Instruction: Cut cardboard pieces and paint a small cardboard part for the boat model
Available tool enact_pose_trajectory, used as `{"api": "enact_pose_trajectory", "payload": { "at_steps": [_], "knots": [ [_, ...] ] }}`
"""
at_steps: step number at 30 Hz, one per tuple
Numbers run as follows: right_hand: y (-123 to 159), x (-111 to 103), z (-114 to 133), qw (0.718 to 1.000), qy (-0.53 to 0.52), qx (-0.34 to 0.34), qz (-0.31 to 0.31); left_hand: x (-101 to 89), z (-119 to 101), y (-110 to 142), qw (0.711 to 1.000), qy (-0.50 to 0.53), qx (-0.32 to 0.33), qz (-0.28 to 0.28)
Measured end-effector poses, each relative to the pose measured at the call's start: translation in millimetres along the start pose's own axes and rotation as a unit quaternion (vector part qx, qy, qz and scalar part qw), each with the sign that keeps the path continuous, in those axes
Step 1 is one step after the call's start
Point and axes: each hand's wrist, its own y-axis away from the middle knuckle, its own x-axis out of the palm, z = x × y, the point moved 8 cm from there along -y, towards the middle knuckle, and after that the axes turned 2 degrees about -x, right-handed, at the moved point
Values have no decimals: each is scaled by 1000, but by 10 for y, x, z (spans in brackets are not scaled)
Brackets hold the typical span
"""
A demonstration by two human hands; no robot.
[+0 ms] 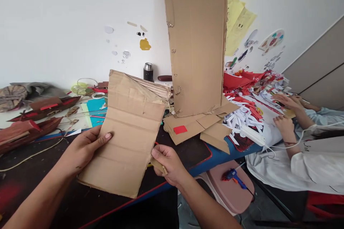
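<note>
Nearest to the camera, the left hand (90, 145) grasps the left edge of a folded cardboard sheet (126, 139), thumb on its face, while the right hand (168, 161) is closed on a small brown strip (159, 166) at the right edge; whether it also grips the sheet, I cannot tell. The sheet lies between both hands, its long axis pointing away from the person, above a dark table mat (27, 166). Beyond stand a tall cardboard panel (199, 43) and the white wall (67, 18).

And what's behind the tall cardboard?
Yellow paper on the wall shows past the right edge of the tall cardboard. Whatever is directly behind it is covered, so I can't tell.
</note>
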Motion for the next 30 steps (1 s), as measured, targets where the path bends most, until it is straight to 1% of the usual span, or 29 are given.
{"api": "enact_pose_trajectory", "payload": {
  "at_steps": [3, 5, 8, 9, 10, 12, 13, 14, 16, 18, 20, 21, 22, 23, 24, 26, 27, 28, 30],
  "knots": [
    [37, 48, -8, 1000, -21, 21, 11, 14, -30, 6, 1000, -25, 2, 2],
    [99, 55, 28, 999, -26, 33, 30, 11, -67, 7, 999, -43, 8, 4],
    [315, -16, 127, 996, -12, 53, 75, -78, -135, 0, 998, -52, 24, -20],
    [420, -87, 159, 995, -1, 61, 80, -123, -155, 0, 998, -40, 28, -33],
    [533, -195, 196, 995, 18, 64, 71, -166, -170, 3, 998, -19, 31, -46],
    [792, -439, 208, 990, 93, 94, 57, -223, -185, 14, 997, 37, 35, -64],
    [924, -574, 202, 982, 146, 108, 49, -234, -186, 21, 995, 63, 37, -70],
    [1054, -695, 175, 971, 198, 127, 50, -235, -181, 28, 993, 85, 37, -75],
    [1297, -902, 57, 939, 284, 187, 61, -203, -152, 36, 990, 111, 29, -77],
    [1441, -1057, -1, 902, 380, 200, 50, -151, -110, 35, 990, 120, 15, -69],
    [1466, -1067, 9, 861, 479, 167, 46, -95, -75, 30, 992, 118, 1, -53],
    [1438, -1014, 28, 844, 515, 142, 47, -73, -62, 28, 992, 115, -4, -44],
    [1386, -937, 49, 836, 534, 120, 47, -56, -53, 28, 993, 111, -8, -36],
    [1314, -841, 66, 839, 533, 103, 47, -47, -47, 29, 994, 106, -11, -32],
    [1225, -733, 68, 858, 501, 98, 52, -47, -43, 34, 994, 101, -13, -32],
    [999, -550, 78, 916, 384, 106, 35, -51, -35, 50, 995, 90, -18, -37],
    [862, -455, 129, 934, 346, 83, 27, -47, -27, 61, 996, 85, -22, -36],
    [719, -371, 208, 946, 322, 45, 17, -38, -16, 72, 996, 81, -28, -34],
    [460, -221, 326, 958, 285, -8, 15, -11, 15, 92, 996, 78, -41, -22]
  ]
}}
